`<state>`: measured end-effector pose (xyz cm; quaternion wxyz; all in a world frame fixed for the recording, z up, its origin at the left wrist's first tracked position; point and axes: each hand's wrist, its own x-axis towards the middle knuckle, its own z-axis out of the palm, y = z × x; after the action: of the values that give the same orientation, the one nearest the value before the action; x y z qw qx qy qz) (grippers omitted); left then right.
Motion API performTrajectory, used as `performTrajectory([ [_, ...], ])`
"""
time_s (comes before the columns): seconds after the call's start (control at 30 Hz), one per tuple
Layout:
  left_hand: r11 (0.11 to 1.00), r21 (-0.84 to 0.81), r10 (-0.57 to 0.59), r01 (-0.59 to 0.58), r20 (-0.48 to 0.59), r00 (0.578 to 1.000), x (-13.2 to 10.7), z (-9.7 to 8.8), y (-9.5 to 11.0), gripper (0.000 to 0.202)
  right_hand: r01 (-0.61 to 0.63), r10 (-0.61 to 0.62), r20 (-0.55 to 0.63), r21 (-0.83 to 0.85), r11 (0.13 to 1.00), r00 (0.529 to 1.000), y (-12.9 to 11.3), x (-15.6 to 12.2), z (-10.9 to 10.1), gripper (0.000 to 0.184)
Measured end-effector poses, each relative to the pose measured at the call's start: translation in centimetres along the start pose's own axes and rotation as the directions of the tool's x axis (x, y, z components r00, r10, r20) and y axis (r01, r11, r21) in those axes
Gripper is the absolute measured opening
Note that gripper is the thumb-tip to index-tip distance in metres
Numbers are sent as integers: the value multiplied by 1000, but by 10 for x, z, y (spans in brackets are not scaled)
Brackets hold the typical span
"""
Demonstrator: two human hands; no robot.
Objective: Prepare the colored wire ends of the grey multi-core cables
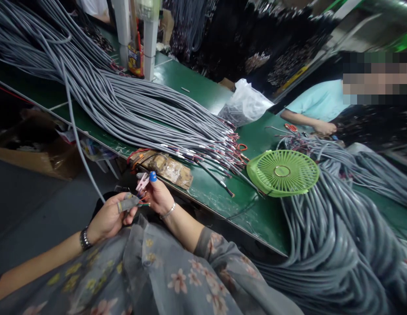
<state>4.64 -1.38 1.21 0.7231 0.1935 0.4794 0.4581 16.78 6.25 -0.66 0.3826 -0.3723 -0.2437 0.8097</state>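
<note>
My left hand (109, 216), with grey tape or a cover on a finger, is closed around the end of a grey cable (81, 151). The cable runs down to it from the bundle on the table. Thin coloured wires (144, 201) fan out of that end between my two hands. In my right hand (161, 197) is a small pale pink clip-like tool (142, 182), pinched just above the wires. A blue cover (152, 176) sits on the tip of one right-hand digit. The tool's jaws are too small to make out.
A large bundle of grey cables (124, 100) lies along the green table (206, 197). By the edge is a tape-wrapped block (170, 169). A green fan-shaped basket or cover (282, 173) stands beside more cables (335, 232). A co-worker's hand (325, 127) is across the table.
</note>
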Motion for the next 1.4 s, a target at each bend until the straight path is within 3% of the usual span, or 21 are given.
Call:
performTrajectory([
  [0.53, 999, -2, 33, -33, -74, 997, -4, 2, 1, 42, 46, -46, -8, 14, 999, 999, 3, 2, -1, 41],
  [0.8, 999, 40, -1, 3, -67, 998, 0, 1, -2, 40, 5, -4, -32, 57, 998, 999, -1, -2, 6, 41],
  [1.13, 999, 40, 30, -29, -34, 999, -14, -1, -2, 42, -117, 110, 120, 57, 991, 987, -6, -8, -4, 55],
  [1.3, 999, -19, 24, -26, -118, 993, -16, -2, 0, 45, -102, 95, 156, 35, 994, 983, -5, -7, -11, 48],
  [1.4, 999, -25, 30, -33, -112, 993, -15, 0, 2, 44, -77, 72, 157, 24, 997, 985, -3, -4, -14, 43],
])
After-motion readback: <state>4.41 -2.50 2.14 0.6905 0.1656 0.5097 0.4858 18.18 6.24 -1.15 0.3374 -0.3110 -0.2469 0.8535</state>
